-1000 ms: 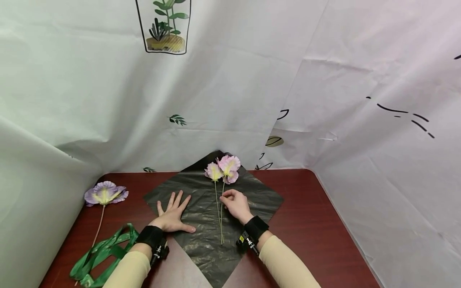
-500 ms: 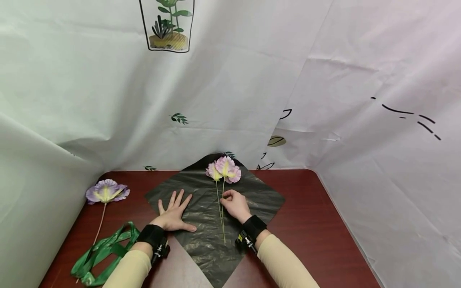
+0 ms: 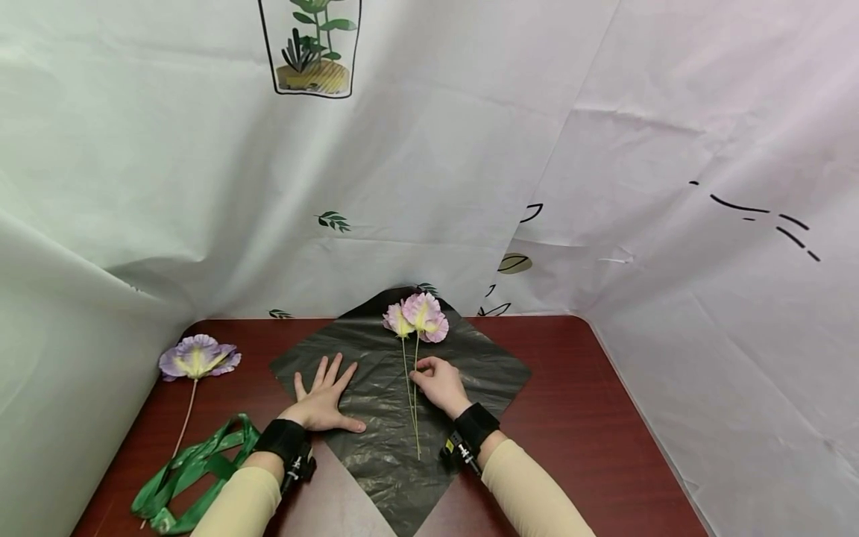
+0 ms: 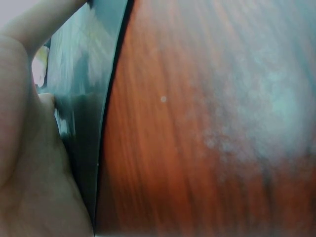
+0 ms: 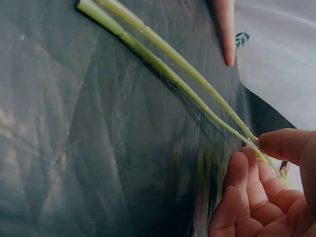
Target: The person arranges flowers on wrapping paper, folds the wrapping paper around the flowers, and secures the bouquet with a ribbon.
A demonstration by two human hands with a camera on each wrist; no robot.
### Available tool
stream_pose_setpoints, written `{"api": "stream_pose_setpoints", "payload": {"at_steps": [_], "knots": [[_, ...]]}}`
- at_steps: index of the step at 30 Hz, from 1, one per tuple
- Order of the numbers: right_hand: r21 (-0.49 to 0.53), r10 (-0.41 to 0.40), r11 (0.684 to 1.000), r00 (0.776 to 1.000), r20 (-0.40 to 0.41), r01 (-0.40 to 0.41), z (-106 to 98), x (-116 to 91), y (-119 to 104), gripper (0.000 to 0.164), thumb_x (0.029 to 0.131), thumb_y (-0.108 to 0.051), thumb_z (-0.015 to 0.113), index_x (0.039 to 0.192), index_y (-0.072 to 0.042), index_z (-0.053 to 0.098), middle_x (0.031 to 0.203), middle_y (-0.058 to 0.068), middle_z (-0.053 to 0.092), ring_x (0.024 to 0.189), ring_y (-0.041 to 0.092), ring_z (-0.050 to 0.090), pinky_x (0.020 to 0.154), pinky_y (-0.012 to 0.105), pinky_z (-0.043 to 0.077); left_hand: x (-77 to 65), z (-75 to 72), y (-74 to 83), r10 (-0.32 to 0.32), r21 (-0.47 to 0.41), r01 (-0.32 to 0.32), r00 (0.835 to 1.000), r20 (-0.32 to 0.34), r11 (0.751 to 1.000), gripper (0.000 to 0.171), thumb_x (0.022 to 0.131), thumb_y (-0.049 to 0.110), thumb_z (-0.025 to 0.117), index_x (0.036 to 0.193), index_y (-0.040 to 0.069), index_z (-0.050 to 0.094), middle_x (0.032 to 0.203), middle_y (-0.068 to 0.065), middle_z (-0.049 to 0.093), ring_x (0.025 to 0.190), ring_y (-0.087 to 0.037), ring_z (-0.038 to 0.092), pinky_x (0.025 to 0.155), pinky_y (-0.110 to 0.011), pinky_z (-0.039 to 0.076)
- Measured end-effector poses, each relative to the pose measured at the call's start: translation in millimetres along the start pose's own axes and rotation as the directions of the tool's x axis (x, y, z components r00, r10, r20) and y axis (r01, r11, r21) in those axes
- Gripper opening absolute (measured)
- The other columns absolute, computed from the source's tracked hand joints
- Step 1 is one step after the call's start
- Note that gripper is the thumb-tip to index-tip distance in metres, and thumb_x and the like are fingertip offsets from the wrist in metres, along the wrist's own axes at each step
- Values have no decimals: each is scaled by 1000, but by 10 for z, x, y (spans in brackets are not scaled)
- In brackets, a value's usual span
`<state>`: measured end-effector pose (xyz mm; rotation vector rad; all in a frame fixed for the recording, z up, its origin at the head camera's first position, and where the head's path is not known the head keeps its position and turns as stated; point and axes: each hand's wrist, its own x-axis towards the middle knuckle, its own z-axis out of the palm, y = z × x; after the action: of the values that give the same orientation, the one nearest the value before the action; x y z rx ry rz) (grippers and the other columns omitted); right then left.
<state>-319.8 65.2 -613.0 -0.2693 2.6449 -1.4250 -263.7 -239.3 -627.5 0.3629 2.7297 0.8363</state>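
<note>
Two pink-and-yellow artificial flowers lie side by side on a black wrapping sheet in the head view. Their thin green stems run toward the sheet's near corner and meet low down. My right hand pinches the right flower's stem between thumb and fingertips, just below the blooms. Spread flat on the left part of the sheet, my left hand rests with straight fingers. The left wrist view shows that hand's palm side beside the sheet's edge.
A purple flower lies at the left of the dark red table. Over its stem is a loose green ribbon, near the left forearm. White printed cloth walls in the back and sides.
The right flower shifts slightly, its bloom now lying closer over the left one, and the stem ends draw nearer together. The left hand stays in place on the sheet.
</note>
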Motion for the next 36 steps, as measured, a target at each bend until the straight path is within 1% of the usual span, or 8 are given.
{"api": "stream_pose_setpoints", "payload": {"at_steps": [5,10,13,16,22,28,32,36], "knots": [[5,-14,1000,1000,-1,14,-52,-91,-130,28,105,-25,75,117,0,78,77,1,71,65,16,68,59,31,51,1,5,-5,-1,7,1,1000,-2,1000,147,70,83,90,179,10,23,185,-23,-7,167,-52,-16,113,-82,-30],[18,60,998,998,9,-60,-90,-183,-297,29,105,-24,77,122,0,78,82,1,73,67,12,67,63,28,51,-5,-2,13,0,0,0,1000,-1,1000,146,70,83,90,179,10,24,185,-23,-7,167,-52,-16,112,-82,-30],[20,72,997,997,10,-72,-15,-62,-81,25,104,-27,78,119,-7,81,78,-3,72,65,11,68,61,28,51,-12,-8,25,1,-2,-1,1000,1,1000,146,71,82,90,179,10,23,185,-24,-7,167,-52,-16,113,-82,-30],[31,49,998,999,13,-49,-4,-36,-6,24,103,-28,78,116,-8,82,76,-4,71,63,11,68,59,28,51,-22,-23,46,4,-15,-4,1000,3,1000,145,72,81,91,178,9,23,184,-24,-7,167,-53,-16,113,-82,-30],[52,19,998,999,-34,-17,-84,-194,-274,24,106,-14,73,122,1,81,80,8,75,64,8,62,62,24,46,-9,-21,16,1,-7,-1,1000,9,1000,146,72,82,90,179,11,21,185,-23,-8,167,-51,-17,112,-81,-31],[120,-20,992,994,-106,32,-60,-183,-337,27,109,-12,73,130,3,79,90,15,81,68,18,72,62,23,50,0,-5,-35,3,-10,-3,1000,0,1000,146,71,82,91,179,12,23,185,-23,-8,167,-51,-17,112,-81,-32],[204,-26,978,998,-65,39,-54,-168,-377,31,110,-12,73,135,5,76,96,21,81,70,22,74,61,25,57,12,4,-48,6,-7,-6,1000,-4,1000,145,71,83,90,179,12,23,185,-22,-7,167,-51,-16,112,-81,-32],[194,-29,981,1000,-4,29,-51,-151,-380,31,109,-11,72,135,6,76,95,18,80,68,14,71,63,26,60,19,11,-42,2,-1,-2,1000,2,1000,145,72,84,89,179,12,22,185,-22,-8,167,-51,-17,112,-81,-31]]}}
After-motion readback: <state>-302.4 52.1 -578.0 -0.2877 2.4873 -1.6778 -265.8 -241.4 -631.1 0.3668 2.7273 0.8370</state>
